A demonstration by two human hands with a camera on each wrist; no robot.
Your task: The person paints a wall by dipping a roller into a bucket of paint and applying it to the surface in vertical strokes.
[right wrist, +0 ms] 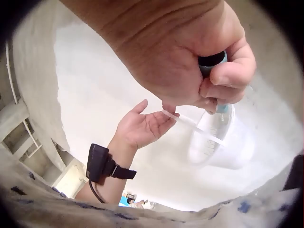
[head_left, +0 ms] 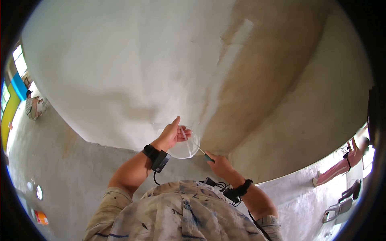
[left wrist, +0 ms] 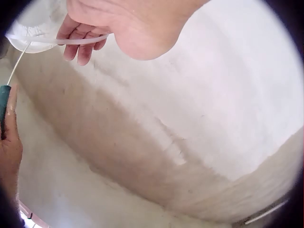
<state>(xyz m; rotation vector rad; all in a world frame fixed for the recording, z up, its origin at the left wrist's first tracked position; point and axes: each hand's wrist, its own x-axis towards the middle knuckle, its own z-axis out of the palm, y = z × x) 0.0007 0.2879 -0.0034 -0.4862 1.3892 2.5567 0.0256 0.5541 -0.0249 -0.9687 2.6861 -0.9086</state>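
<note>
Left hand: our left hand (head_left: 171,135) pinches a strip (left wrist: 71,42) on the disc (head_left: 185,148), frame centre, against the ceiling (head_left: 120,60).
Right hand: our right hand (head_left: 221,164) grips the screwdriver (right wrist: 214,64), tip at the disc.
Progress: we judge fixing under way, unfinished.
Views: only the head view shows bystanders; the right wrist view shows the curled fingers.

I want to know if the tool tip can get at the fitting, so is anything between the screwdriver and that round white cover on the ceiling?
Nothing visible. The right hand grips the screwdriver, whose thin shaft runs unobstructed to the round white cover. The left hand holds the cover's far rim, off the shaft's line.
</note>
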